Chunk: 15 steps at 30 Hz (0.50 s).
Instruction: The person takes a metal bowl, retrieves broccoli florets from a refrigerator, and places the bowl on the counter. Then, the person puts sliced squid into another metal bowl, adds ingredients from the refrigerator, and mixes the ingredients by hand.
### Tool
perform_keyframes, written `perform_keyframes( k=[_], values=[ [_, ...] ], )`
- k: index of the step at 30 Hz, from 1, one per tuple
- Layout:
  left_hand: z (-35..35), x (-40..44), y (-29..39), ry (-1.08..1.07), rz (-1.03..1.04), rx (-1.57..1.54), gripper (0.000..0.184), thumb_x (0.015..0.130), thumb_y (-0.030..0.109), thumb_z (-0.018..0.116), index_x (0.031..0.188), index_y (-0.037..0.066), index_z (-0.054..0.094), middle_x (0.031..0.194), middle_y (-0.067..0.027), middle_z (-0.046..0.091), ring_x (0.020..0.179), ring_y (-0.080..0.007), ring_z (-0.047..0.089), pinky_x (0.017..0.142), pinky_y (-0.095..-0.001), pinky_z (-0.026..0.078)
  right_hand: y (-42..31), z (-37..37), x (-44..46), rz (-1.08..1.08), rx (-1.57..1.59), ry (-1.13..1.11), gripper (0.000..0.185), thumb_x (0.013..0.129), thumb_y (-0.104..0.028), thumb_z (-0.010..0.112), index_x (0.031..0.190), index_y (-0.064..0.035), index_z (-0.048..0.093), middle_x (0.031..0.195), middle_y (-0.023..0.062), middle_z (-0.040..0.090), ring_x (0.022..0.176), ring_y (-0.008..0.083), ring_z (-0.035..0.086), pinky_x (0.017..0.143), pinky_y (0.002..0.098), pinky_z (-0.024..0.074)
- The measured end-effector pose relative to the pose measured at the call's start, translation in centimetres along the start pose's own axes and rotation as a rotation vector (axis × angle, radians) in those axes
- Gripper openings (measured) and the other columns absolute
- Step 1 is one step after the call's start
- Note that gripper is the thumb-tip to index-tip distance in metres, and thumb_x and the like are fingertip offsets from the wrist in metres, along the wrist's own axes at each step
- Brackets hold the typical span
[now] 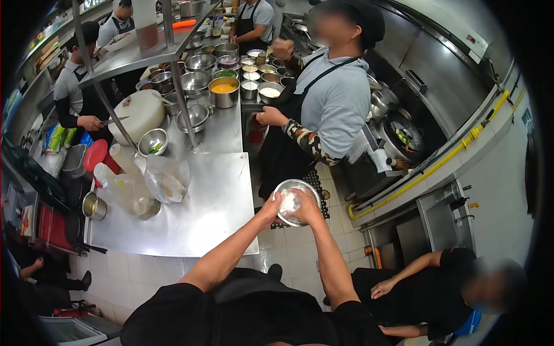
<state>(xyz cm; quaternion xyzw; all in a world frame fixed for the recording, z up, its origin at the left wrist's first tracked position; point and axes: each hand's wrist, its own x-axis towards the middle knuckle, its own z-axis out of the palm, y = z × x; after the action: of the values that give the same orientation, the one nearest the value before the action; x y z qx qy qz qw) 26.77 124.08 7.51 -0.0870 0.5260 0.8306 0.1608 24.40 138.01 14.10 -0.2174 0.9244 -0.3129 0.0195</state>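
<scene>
A round metal bowl (298,221) is held up in front of me, off the right edge of the steel table. White stuff (288,202), too small to make out, lies inside it. My left hand (270,208) grips the bowl's left rim, fingers closed on it. Over the bowl's right side, my right hand (304,206) reaches in, its fingers bent down into the white stuff; whether they hold any of it is hidden.
The steel table (202,225) carries a plastic bag (167,177), bottles and a small metal pot (94,206). Metal bowls and an orange-filled pot (224,92) stand beyond. A co-worker (340,86) stands ahead, another person (427,288) at lower right. A pan (402,137) sits at right.
</scene>
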Motion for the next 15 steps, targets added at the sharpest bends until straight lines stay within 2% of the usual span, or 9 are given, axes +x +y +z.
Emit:
perform_keyframes(
  k=[2,5,7,8,9,11,12,13,15],
  values=[
    [-0.1,-0.4,-0.1,-0.053,0.009,0.036,0.054,0.094,0.052,0.024,0.136,0.020,0.021,0.124,-0.0116,0.046,0.100,-0.0309,0.057,0.062,-0.0481,0.057,1.5,2.0,0.3,0.004,-0.083,0.031,0.057,0.056,-0.005,0.075,0.110,-0.0072,0.058,0.104,0.0186,0.060,0.098,0.0325,0.058,0.086,0.0371,0.0465],
    [0.7,-0.7,-0.4,0.030,-0.013,0.029,0.053,0.094,0.052,0.024,0.136,0.019,0.023,0.124,-0.0117,0.046,0.100,-0.0301,0.057,0.061,-0.0473,0.057,2.8,3.4,1.5,0.114,-0.060,-0.016,0.049,0.058,-0.006,0.073,0.106,-0.0075,0.062,0.103,0.0178,0.061,0.094,0.0337,0.059,0.085,0.0365,0.0474],
    [0.6,-0.7,-0.4,0.135,-0.057,0.005,0.052,0.094,0.050,0.023,0.136,0.019,0.022,0.123,-0.0129,0.044,0.097,-0.0319,0.058,0.057,-0.0465,0.057,2.7,3.4,1.8,0.064,-0.235,0.048,0.046,0.060,-0.006,0.071,0.104,-0.0073,0.063,0.103,0.0172,0.061,0.093,0.0352,0.059,0.084,0.0362,0.0478],
    [0.5,-0.8,-0.1,0.143,-0.065,-0.002,0.052,0.094,0.050,0.023,0.136,0.020,0.022,0.124,-0.0131,0.043,0.099,-0.0334,0.057,0.058,-0.0482,0.057,2.7,2.8,1.8,-0.088,-0.128,0.061,0.044,0.060,-0.007,0.071,0.104,-0.0069,0.062,0.104,0.0183,0.061,0.093,0.0353,0.059,0.082,0.0362,0.0477],
    [0.0,-0.7,0.7,0.138,-0.055,0.002,0.052,0.094,0.050,0.023,0.136,0.020,0.022,0.124,-0.0131,0.043,0.099,-0.0334,0.057,0.058,-0.0482,0.057,2.9,1.9,2.3,-0.094,-0.131,0.071,0.044,0.060,-0.007,0.071,0.104,-0.0069,0.062,0.104,0.0183,0.061,0.093,0.0353,0.059,0.082,0.0362,0.0477],
    [-0.8,-1.6,1.2,-0.005,-0.094,0.033,0.051,0.094,0.052,0.022,0.134,0.021,0.027,0.116,-0.0126,0.053,0.089,-0.0296,0.062,0.059,-0.0461,0.057,0.1,-1.1,1.1,-0.255,0.234,-0.159,0.041,0.061,-0.005,0.070,0.101,-0.0056,0.062,0.104,0.0194,0.061,0.092,0.0334,0.060,0.080,0.0362,0.0476],
    [-0.5,-1.7,1.4,-0.063,-0.084,0.054,0.052,0.093,0.053,0.022,0.133,0.019,0.028,0.111,-0.0131,0.055,0.089,-0.0297,0.062,0.060,-0.0468,0.057,1.2,0.1,1.8,-0.088,0.147,-0.082,0.039,0.064,-0.007,0.068,0.103,-0.0063,0.061,0.103,0.0192,0.061,0.093,0.0311,0.061,0.081,0.0358,0.0471],
    [0.2,-2.3,2.1,-0.078,-0.083,0.025,0.053,0.094,0.053,0.023,0.132,0.017,0.029,0.113,-0.0141,0.054,0.090,-0.0297,0.062,0.063,-0.0476,0.056,0.3,0.4,2.1,-0.024,0.046,-0.066,0.036,0.068,-0.012,0.066,0.103,-0.0066,0.061,0.102,0.0183,0.061,0.093,0.0307,0.061,0.082,0.0360,0.0468],
    [0.6,-2.1,2.6,-0.005,-0.052,0.053,0.054,0.093,0.053,0.025,0.133,0.017,0.028,0.117,-0.0143,0.051,0.091,-0.0295,0.061,0.065,-0.0478,0.056,1.6,1.5,2.6,-0.130,0.146,-0.363,0.032,0.071,-0.018,0.066,0.101,-0.0071,0.062,0.103,0.0193,0.060,0.095,0.0350,0.058,0.083,0.0386,0.0461]
  ],
)
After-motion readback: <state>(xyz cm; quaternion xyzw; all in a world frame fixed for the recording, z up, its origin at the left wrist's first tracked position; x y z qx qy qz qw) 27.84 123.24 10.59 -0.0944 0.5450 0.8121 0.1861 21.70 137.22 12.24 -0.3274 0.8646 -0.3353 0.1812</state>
